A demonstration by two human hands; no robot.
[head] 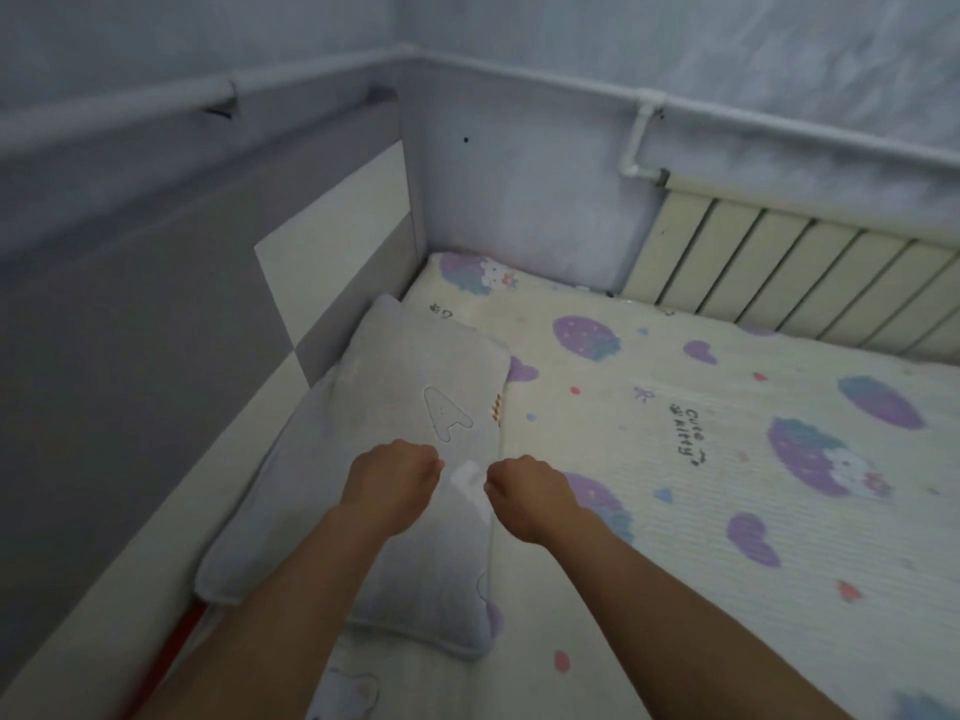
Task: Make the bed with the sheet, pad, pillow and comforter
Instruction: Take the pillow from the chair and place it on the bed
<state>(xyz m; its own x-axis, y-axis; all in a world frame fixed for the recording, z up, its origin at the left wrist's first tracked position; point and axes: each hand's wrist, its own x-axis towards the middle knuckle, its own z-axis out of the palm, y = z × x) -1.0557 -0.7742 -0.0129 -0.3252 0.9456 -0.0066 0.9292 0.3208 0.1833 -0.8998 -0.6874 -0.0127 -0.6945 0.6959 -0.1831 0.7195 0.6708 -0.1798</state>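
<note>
A grey pillow [374, 418] with a stitched letter A lies along the left edge of the bed, against the headboard. It rests on a cream pad [675, 433] printed with purple strawberries and cartoon cats, which covers the mattress. My left hand [392, 478] and my right hand [527, 493] are both over the pillow's middle with fingers curled downward. Between them shows a small white patch [467, 478] on the pillow. Whether the fingers pinch the fabric is hidden under the knuckles. No comforter is in view.
A grey and white headboard panel [332, 262] stands at the left. A wall closes the far side, with a cream radiator [805, 272] and a white pipe [641, 132] at the back right. A white bed rail [130, 553] runs along the left edge.
</note>
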